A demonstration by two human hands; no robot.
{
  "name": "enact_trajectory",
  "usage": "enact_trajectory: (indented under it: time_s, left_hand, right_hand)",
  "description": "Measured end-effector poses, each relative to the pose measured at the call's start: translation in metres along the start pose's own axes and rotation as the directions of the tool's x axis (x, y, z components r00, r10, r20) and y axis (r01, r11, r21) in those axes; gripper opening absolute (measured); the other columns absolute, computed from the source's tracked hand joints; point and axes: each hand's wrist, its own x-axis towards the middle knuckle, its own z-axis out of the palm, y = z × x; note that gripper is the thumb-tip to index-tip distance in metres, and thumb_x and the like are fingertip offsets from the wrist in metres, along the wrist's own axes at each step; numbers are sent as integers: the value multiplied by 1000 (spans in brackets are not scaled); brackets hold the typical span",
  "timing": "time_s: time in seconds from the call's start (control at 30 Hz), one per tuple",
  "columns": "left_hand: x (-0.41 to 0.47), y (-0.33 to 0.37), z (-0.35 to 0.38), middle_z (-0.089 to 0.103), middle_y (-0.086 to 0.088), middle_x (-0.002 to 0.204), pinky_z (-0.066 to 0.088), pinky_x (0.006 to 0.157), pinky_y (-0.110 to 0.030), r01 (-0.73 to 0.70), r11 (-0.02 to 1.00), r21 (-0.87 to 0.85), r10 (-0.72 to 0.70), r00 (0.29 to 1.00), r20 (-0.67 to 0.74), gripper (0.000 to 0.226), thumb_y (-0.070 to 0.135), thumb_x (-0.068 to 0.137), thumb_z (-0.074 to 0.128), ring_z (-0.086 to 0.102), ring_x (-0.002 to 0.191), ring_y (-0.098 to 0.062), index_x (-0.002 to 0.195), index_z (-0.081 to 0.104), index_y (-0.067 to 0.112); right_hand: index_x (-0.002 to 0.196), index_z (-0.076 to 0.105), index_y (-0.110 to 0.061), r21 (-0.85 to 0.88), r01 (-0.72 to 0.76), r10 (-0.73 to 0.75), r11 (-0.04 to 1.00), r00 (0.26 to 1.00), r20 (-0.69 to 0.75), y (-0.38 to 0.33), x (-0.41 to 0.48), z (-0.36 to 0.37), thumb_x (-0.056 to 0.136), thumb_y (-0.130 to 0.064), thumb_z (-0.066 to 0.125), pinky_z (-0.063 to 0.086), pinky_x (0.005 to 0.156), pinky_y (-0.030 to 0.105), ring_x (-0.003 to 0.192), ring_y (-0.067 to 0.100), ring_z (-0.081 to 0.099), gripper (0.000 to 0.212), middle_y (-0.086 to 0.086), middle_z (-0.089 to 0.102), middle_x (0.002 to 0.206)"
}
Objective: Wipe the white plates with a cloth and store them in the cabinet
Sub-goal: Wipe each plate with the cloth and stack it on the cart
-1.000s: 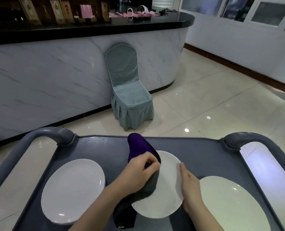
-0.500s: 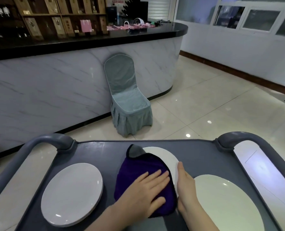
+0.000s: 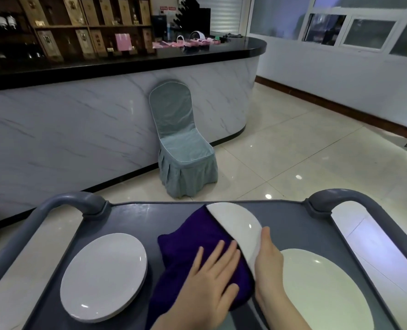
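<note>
Presses the left hand [image 3: 209, 282] flat on the purple cloth [image 3: 193, 236], fingers straight and spread, grasping nothing, only bearing down on the fabric; covers with that cloth the left part of the middle plate [image 3: 238, 225], leaving a white crescent bare on the right; lets the near end of the cloth trail off the plate onto the tray toward the body; holds that plate by its right rim with the right hand [image 3: 269, 265], thumb laid straight along the edge and pointing away, other fingers hidden behind the plate, so cannot tell how far curled; seems to tip the plate up on the right hand's side, though cannot say for sure; works over the dark grey tray of a cart [image 3: 131, 215], between two rounded grey handles [image 3: 78, 201] at its far corners; has the left plate [image 3: 103, 277] lying flat on the tray, near the cloth but not touching; has the right plate [image 3: 324, 289] lying flat too, just beside the right hand, with the wrist crossing over its near left rim; faces a pale glossy tiled floor [image 3: 293, 151] and a chair [image 3: 183, 148] in a grey-green cover, set back against a white marbled counter [image 3: 78, 129] with a black top; looks past the counter to shelves [image 3: 90, 25] of boxes and bottles
</note>
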Motion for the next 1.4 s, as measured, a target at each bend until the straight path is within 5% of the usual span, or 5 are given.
enact_trajectory:
  time_s: [0.2,0.8,0.97,1.27,1.4]
  left_hand:
    - [46,-35,-12,-25,19,157,-11,121,-41,171,985,-16,-171,985,-4,64,47,102,20,-26,144,-4,154,-12,30]
    - [42,-49,-24,-35,21,151,-18,118,-36,194,980,47,-193,981,-8,63,45,103,19,-30,143,-4,148,-22,31]
    - [2,-25,-7,22,-2,161,34,111,-53,145,985,96,-144,989,-21,63,38,94,36,25,146,-23,151,32,12]
    - [40,-14,-27,-23,18,159,-17,119,-45,78,996,40,-77,997,-28,66,49,99,21,-25,146,-6,156,-5,30]
    - [51,-54,-53,41,19,146,26,114,-38,227,965,-131,-245,960,-137,54,60,90,39,34,137,-9,141,35,42]
  right_hand:
    - [78,74,-12,-16,-68,69,998,994,87,13,-16,7,98,-48,50,48,57,28,59,17,69,48,-1,74,67]
    - [79,72,-10,-28,-24,27,999,995,94,-1,-13,2,97,-48,51,47,51,25,56,19,67,47,2,72,65]
    - [69,59,-12,29,59,-59,998,998,-18,-25,2,-7,94,-49,53,43,65,33,65,23,52,45,1,58,66]
    - [82,79,-17,24,12,-18,1000,966,259,9,-27,3,98,-44,55,53,61,29,71,14,74,39,0,78,77]
    - [59,65,-14,-95,270,-216,958,899,380,-5,-26,-8,93,-34,62,43,50,14,55,11,53,39,-5,62,58]
